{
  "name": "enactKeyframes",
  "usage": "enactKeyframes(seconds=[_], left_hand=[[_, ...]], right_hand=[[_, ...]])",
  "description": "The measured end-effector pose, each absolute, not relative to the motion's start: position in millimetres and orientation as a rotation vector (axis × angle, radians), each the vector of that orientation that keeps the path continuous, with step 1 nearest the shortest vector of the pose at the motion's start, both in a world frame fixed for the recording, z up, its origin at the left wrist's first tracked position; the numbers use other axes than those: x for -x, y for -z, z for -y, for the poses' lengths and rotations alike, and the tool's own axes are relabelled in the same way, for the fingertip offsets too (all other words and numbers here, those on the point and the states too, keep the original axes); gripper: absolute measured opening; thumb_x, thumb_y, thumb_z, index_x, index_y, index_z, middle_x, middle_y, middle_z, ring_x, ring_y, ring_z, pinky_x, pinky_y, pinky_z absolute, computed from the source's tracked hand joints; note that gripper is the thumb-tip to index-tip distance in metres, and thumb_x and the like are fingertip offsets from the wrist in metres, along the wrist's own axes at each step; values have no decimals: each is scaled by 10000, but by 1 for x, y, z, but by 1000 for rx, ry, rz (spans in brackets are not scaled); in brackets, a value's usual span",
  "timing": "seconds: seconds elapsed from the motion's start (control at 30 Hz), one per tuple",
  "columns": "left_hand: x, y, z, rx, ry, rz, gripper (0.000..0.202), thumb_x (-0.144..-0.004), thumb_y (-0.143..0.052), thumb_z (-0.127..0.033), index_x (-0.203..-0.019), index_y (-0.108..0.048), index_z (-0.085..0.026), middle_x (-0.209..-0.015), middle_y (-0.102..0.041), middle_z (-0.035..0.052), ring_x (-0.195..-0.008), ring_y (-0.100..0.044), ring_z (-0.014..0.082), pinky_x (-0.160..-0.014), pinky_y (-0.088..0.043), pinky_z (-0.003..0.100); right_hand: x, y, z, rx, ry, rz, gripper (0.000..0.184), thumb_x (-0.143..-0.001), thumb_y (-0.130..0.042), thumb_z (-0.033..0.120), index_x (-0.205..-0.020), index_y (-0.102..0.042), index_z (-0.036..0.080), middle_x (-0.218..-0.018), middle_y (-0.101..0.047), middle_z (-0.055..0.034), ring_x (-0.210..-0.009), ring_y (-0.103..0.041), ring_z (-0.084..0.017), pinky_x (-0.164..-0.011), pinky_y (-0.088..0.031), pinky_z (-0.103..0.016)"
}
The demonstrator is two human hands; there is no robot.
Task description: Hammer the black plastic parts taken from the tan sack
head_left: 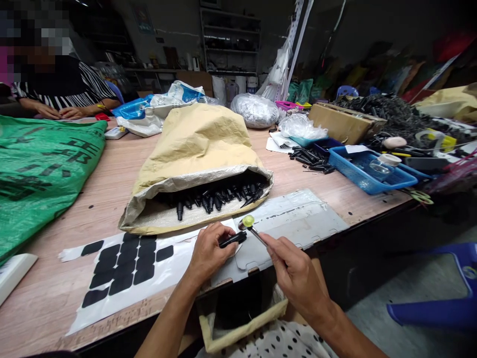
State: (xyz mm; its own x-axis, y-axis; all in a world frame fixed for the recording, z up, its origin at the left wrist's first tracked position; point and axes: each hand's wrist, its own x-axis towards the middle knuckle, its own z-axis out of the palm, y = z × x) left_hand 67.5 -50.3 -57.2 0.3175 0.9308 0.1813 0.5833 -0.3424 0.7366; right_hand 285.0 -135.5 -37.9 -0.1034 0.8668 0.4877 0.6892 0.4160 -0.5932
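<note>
Between the thumb and fingers of my left hand (213,248) is a black tube-shaped part (234,239), lying almost level above the grey board (286,223). My right hand (294,263) grips the thin metal handle of a small hammer (248,222) with a yellowish face. The hammer's head is just above the tip of the black part; I cannot tell whether they touch. Behind both hands, a tan woven sack (201,139) lies with its mouth toward me, and many similar black parts (212,198) show inside it.
White sheets with black square stickers (124,263) lie at left, near a green sack (44,174). A blue basket (368,174) and a pile of black parts (395,117) stand right. Below the table edge is an open tan-rimmed sack (244,333). Another person (70,89) sits far left.
</note>
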Motion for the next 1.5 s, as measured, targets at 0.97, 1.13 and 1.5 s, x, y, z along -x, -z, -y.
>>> enactKeyframes(seconds=[0.97, 1.13, 1.5], left_hand=[[-64, 57, 51, -2171, -688, -1360, 366, -1061, -373, -383, -901, -664, -230, -903, -668, 27, -878, -577, 218, -813, -389, 373], [-70, 38, 77, -2264, -749, -1304, 244, -1049, -421, -334, -1039, -643, -234, -1001, -674, 51, -951, -565, 239, -876, -397, 419], [-93, 86, 173, -2616, -892, -1430, 269, -862, -686, -240, -1125, -684, -296, -1469, -562, 89, -1285, -503, 359, -1015, -420, 508]], right_hand=[[-389, 81, 56, 2080, 492, 1587, 307, -937, -571, 214, -1199, -724, 258, -1010, -660, -59, -844, -487, -189, -711, -271, -330], [-389, 82, 57, 2073, 531, 1592, 298, -945, -571, 229, -1202, -721, 259, -1011, -671, -48, -835, -485, -188, -706, -266, -331], [-390, 85, 57, 2047, 581, 1608, 301, -944, -568, 227, -1205, -715, 257, -1001, -679, -46, -837, -487, -196, -701, -266, -335]])
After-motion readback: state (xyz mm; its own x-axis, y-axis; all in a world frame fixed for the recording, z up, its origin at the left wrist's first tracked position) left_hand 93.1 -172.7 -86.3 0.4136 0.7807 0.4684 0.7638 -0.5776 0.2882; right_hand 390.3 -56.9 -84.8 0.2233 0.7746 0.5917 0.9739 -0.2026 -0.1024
